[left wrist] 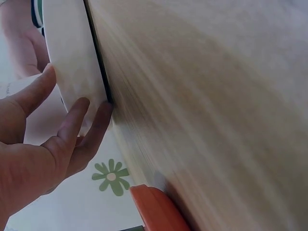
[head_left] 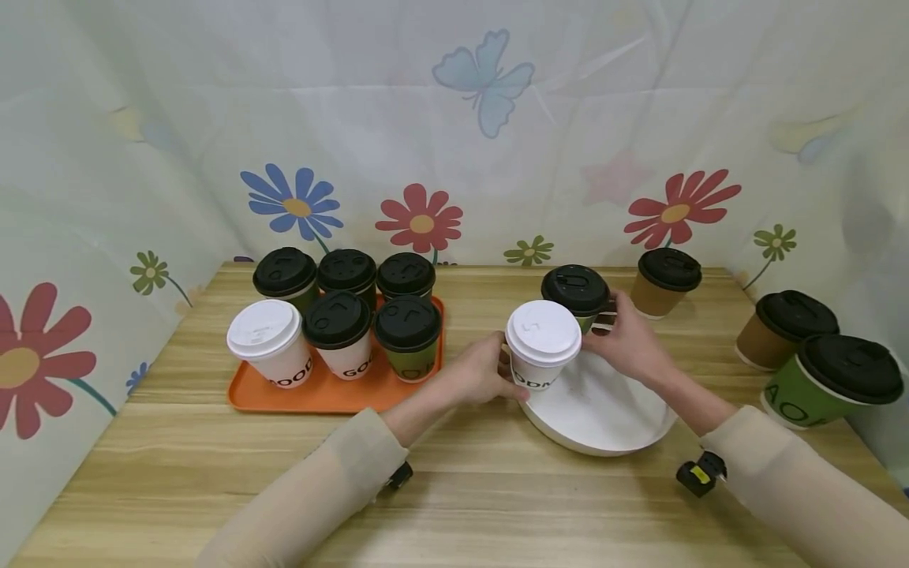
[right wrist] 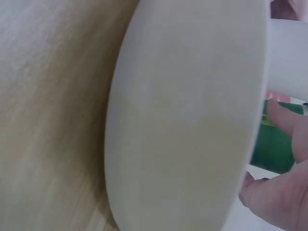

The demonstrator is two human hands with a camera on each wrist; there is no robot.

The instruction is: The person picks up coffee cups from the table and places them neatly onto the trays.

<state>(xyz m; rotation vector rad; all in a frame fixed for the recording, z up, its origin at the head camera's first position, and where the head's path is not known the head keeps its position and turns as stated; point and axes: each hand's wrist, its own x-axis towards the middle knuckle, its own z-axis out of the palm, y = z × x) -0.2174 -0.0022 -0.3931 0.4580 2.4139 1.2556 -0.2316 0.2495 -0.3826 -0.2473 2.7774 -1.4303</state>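
Note:
My left hand (head_left: 483,371) holds a white paper cup (head_left: 543,343) with a white lid, thumb at its front, over the left side of a round white tray (head_left: 618,418). In the left wrist view, fingertips of the left hand (left wrist: 53,130) lie right at the tray's outer wall (left wrist: 72,48). A green paper cup with a black lid (head_left: 575,289) stands just behind, gripped by my right hand (head_left: 628,339) from its right side. The right wrist view has the thumb (right wrist: 284,115) against the green cup (right wrist: 272,149), beyond the tray wall (right wrist: 183,115).
At left, an orange tray (head_left: 305,398) carries several lidded cups, one with a white lid (head_left: 265,328). A brown cup (head_left: 663,282) stands at the back right. Another brown cup (head_left: 763,339) and a green cup (head_left: 809,394) are at the far right. A floral curtain (head_left: 383,118) hangs behind the table.

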